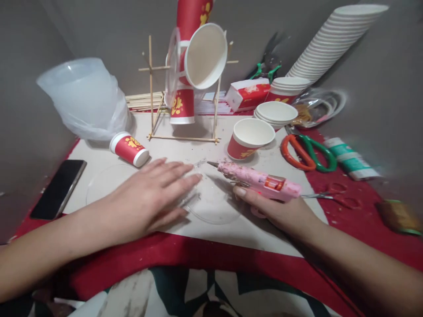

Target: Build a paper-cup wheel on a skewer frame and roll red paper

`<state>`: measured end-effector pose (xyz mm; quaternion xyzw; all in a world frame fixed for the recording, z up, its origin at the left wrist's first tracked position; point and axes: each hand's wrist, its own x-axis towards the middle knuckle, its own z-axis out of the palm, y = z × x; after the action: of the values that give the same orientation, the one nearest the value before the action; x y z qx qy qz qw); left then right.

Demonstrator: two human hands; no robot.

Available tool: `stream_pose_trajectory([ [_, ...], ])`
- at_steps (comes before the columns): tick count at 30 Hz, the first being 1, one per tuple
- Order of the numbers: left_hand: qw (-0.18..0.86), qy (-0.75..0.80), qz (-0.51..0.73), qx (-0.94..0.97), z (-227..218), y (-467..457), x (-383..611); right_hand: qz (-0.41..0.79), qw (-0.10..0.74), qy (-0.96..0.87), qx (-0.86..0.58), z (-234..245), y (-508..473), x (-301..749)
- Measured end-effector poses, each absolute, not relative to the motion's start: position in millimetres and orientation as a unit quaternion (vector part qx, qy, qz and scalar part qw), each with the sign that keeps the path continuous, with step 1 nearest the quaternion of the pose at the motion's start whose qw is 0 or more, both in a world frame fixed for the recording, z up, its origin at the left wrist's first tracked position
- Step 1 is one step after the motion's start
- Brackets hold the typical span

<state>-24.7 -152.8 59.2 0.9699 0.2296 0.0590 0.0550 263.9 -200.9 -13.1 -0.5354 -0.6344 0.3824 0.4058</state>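
My left hand (150, 198) lies flat with fingers stretched out on the beige board (185, 152), its fingertips on the edge of a clear plastic lid (214, 207). My right hand (277, 209) grips a pink glue gun (261, 180), whose nozzle points left, just above the lid. A second clear lid (102, 182) lies left of my left hand. Beyond the hands stands a frame of wooden sticks (185, 110) carrying red paper cups (194, 57) and a clear disc.
A red cup (129, 149) lies on its side and another (247, 138) stands tilted. Scissors (307, 152), tape rolls (350, 158), a tall cup stack (333, 39), cup bottoms (276, 112), a plastic bag (84, 99) and a black phone (59, 188) surround the board.
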Motion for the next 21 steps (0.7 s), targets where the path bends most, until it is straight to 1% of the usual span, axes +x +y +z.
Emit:
stream_pose_trajectory([
  [2, 0.007, 0.27, 0.071, 0.96, 78.2, -139.9, -41.0, 0.409, 0.431, -0.615, -0.518, -14.3, -200.4, 262.7],
  [4, -0.039, 0.323, 0.053, 0.944, 85.0, -122.2, -60.4, 0.424, 0.445, -0.603, -0.509, -13.3, -200.5, 261.5],
  [8, -0.091, 0.369, -0.018, 0.925, 69.0, -85.5, -96.9, 0.456, 0.461, -0.588, -0.483, -7.6, -200.9, 258.8],
  [11, -0.1, 0.372, -0.034, 0.922, 54.2, -68.1, -109.3, 0.464, 0.476, -0.585, -0.464, -3.4, -200.0, 257.5],
  [16, -0.104, 0.355, -0.011, 0.929, 56.3, -63.9, -103.4, 0.461, 0.471, -0.566, -0.495, -0.4, -200.2, 257.9],
  [21, -0.11, 0.281, 0.071, 0.951, 67.7, -83.1, -71.6, 0.48, 0.48, -0.514, -0.523, -0.4, -202.4, 256.7],
])
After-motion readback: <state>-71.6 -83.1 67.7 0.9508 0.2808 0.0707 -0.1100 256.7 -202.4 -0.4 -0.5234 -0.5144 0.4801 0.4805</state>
